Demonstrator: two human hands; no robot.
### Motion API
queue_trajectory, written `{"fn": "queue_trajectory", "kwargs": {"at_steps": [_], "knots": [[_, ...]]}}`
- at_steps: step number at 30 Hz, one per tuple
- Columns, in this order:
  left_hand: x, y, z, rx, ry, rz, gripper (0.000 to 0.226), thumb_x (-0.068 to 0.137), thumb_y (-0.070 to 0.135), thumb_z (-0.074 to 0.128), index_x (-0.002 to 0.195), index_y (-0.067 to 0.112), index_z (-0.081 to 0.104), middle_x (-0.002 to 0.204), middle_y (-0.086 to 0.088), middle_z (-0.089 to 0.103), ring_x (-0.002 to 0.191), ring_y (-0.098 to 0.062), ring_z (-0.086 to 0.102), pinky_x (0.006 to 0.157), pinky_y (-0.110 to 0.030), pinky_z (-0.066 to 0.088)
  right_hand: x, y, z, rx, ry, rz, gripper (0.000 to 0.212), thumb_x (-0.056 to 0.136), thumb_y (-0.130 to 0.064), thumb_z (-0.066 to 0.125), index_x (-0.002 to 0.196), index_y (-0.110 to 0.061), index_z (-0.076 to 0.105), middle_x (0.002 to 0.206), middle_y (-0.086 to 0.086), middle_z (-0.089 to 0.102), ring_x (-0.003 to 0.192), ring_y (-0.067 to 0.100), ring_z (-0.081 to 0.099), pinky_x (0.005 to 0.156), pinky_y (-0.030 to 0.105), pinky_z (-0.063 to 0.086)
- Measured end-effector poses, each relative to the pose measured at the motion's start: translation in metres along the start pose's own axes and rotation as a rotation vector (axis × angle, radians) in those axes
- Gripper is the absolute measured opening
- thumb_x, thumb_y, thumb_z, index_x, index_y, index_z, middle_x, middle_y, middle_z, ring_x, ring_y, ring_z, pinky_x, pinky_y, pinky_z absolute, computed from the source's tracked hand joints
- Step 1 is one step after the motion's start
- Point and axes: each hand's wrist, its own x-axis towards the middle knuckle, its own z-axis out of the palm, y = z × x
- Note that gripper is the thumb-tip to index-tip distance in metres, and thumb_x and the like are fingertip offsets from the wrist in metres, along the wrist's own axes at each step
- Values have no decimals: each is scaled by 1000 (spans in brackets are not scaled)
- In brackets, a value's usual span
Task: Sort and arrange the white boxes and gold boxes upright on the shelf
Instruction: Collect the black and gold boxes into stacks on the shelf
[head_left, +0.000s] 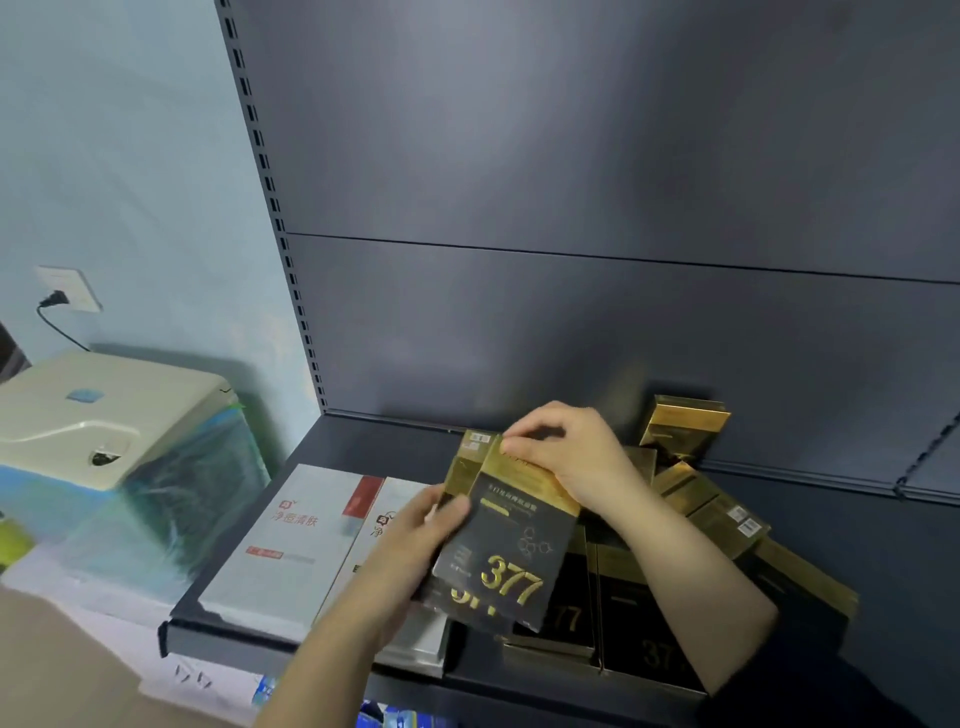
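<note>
Gold boxes (506, 545) (two, stacked) are held above the shelf (384, 447): your left hand (421, 540) grips their lower side, your right hand (571, 457) pinches the top edge; white boxes (280, 540) lie flat beside.

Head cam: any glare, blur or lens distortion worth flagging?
Head view: the wide-angle lens bows the slotted upright; head view: foil on the gold box glints, but its 377 is legible; head view: print on the white boxes looks soft.
</note>
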Motion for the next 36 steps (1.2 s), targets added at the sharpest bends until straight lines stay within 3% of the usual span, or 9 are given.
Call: {"fn": "queue_trajectory", "kwargs": {"at_steps": [4, 8, 12, 15, 19, 26, 31, 33, 36], "knots": [[-7, -7, -4, 17, -47, -27, 47, 72, 28, 74, 117, 22, 61, 104, -9, 75, 94, -28, 73, 80, -36, 56, 13, 4, 21, -10, 47, -49, 8, 88, -30, 65, 89, -25, 71, 92, -6, 63, 84, 4, 58, 71, 15, 44], [-11, -11, -35, 22, 193, 27, 30, 85, 19, 70, 113, 26, 64, 104, -4, 76, 92, -20, 73, 75, -28, 55, 50, 52, 17, 45, 209, 228, 8, 90, -23, 61, 98, -21, 62, 91, -4, 64, 91, 16, 62, 80, 33, 53], [-10, -14, -57, -72, 347, 26, 29, 83, 20, 72, 110, 18, 65, 96, -7, 77, 87, -25, 74, 74, -36, 56, 67, 102, 43, -334, -64, 410, 50, 87, -23, 65, 133, -12, 49, 127, 9, 53, 112, 26, 54, 89, 33, 46], [-8, -17, -64, -86, 364, 19, 42, 73, 30, 76, 111, 18, 66, 95, -7, 77, 87, -26, 74, 80, -42, 56, 74, 112, 59, -461, -297, 315, 75, 86, -31, 67, 150, -21, 30, 158, 6, 18, 141, 29, 24, 114, 39, 28], [-8, -19, -65, -79, 375, 22, 25, 85, 23, 69, 109, 20, 66, 94, -4, 77, 87, -23, 74, 80, -40, 57, 89, 107, 65, -582, -458, 160, 95, 78, -42, 74, 154, -19, 21, 163, 0, -6, 149, 25, -5, 121, 42, 9], [-4, -18, -65, -70, 367, 30, 29, 85, 25, 68, 113, 21, 64, 97, -3, 77, 86, -19, 75, 74, -32, 54, 100, 109, 63, -753, -507, 42, 114, 64, -37, 86, 153, -17, 18, 163, 1, 10, 150, 21, 6, 120, 44, 18], [-1, -14, -63, -51, 358, 36, 25, 85, 23, 68, 110, 22, 64, 100, -6, 76, 90, -23, 73, 82, -39, 56, 100, 107, 59, -916, -457, -82, 96, 68, -48, 78, 148, -19, 34, 157, 2, 32, 143, 24, 28, 115, 41, 28], [1, -11, -61, -37, 356, 37, 26, 85, 24, 68, 110, 22, 63, 101, -7, 75, 91, -25, 73, 87, -45, 56, 97, 104, 53, -972, -383, -167, 68, 72, -46, 72, 132, -21, 53, 135, 2, 56, 122, 23, 51, 101, 39, 44], [4, -7, -57, -39, 360, 45, 24, 86, 24, 67, 110, 23, 62, 101, -8, 75, 91, -26, 73, 86, -45, 56, 85, 96, 36, -865, -201, -174, 36, 79, -36, 62, 113, -25, 64, 102, -1, 68, 89, 20, 62, 75, 37, 54]]}}
